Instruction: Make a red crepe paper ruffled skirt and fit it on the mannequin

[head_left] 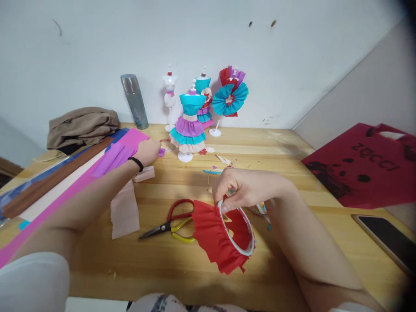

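My right hand [232, 188] pinches the white band of a red crepe-paper ruffle ring [214, 232], which hangs tilted over the table front. My left hand [148, 151] reaches out to the left, over the end of the pink paper [134, 138], beside a small purple piece [161, 152]; its fingertips are hard to make out. Scissors [169, 223] with one red and one yellow handle lie partly behind the ruffle. Pale pink paper pieces [125, 212] lie below my left wrist. A small dress form in a tiered paper dress [190, 125] stands beyond my hands.
More dress forms stand behind, one with a blue paper rosette [230, 99]. A steel bottle [134, 102] leans by the wall near a brown cloth [82, 128]. Paper strips [58, 180] run along the left. On the right are a red bag [360, 167] and a phone [386, 240].
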The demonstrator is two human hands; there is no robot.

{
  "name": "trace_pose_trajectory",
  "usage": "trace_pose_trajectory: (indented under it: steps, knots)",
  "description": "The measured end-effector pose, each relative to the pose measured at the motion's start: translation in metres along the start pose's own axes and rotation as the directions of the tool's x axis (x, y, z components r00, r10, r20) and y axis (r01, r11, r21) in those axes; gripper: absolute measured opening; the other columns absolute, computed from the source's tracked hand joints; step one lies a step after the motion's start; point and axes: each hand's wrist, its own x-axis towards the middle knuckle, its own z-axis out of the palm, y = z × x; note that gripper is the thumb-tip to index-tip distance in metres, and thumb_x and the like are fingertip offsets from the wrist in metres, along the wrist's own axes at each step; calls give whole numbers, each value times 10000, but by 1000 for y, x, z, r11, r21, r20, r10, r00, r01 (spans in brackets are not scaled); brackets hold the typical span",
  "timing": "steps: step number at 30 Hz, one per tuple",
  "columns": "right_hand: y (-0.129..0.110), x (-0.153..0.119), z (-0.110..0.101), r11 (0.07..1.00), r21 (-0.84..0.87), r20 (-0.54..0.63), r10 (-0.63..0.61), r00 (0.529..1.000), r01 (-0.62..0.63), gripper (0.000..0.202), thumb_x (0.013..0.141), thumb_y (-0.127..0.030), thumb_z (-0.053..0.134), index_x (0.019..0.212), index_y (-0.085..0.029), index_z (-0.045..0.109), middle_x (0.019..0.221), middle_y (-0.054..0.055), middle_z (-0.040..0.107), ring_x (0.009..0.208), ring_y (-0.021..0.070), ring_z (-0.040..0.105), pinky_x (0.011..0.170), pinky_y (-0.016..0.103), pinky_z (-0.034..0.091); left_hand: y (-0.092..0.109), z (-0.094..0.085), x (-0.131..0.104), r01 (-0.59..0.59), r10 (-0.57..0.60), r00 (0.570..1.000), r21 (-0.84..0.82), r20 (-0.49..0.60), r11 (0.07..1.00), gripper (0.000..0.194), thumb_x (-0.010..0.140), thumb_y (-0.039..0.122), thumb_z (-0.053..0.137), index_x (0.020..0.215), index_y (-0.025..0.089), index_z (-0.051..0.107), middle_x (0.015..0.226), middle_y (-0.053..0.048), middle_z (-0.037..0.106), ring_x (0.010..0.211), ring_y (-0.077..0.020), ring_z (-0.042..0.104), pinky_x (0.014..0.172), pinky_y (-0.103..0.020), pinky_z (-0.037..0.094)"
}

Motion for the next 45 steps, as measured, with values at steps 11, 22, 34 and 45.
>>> trace_pose_trajectory:
  steps: [11, 22, 34, 45]
  knots:
    - [-4, -8, 0, 1000, 19, -19, -11, 1000, 12, 313, 880, -410, 675, 827, -119, 777, 709, 60, 697, 635, 126, 577, 620, 238, 432, 52, 35, 8, 34, 50, 988, -528, 143, 849, 66, 808, 121, 589, 829, 120, 651, 644, -4, 609, 549, -101, 531, 520, -210, 406]
    - [-1, -2, 2, 1000, 11, 2, -9, 1000, 9, 349, 877, -409, 649, 800, -91, 768, 685, 60, 674, 638, 126, 540, 624, 252, 419, 64, 45, 16, 112, -37, 993, -776, 114, 621, 51, 883, 153, 634, 916, 114, 631, 694, 2, 607, 602, -93, 547, 581, -218, 471]
    - [-3, -2, 1, 999, 13, -60, -41, 997, 42, 454, 893, -519, 631, 769, -95, 733, 659, 28, 590, 630, 118, 490, 628, 253, 401, 72, 17, -32, 50, 171, 970, -832, 172, 552, 279, 709, 318, 597, 499, 151, 524, 474, 35, 443, 463, -63, 332, 475, -227, 205]
    - [-7, -6, 0, 993, 50, 19, -109, 994, 108, 535, 916, -599, 577, 740, -104, 682, 656, 32, 559, 648, 123, 488, 623, 247, 406, 87, 9, -115, 278, 257, 871, -851, 419, 445, 302, 685, 357, 592, 470, 169, 495, 431, 53, 349, 434, -60, 254, 457, -254, 134]
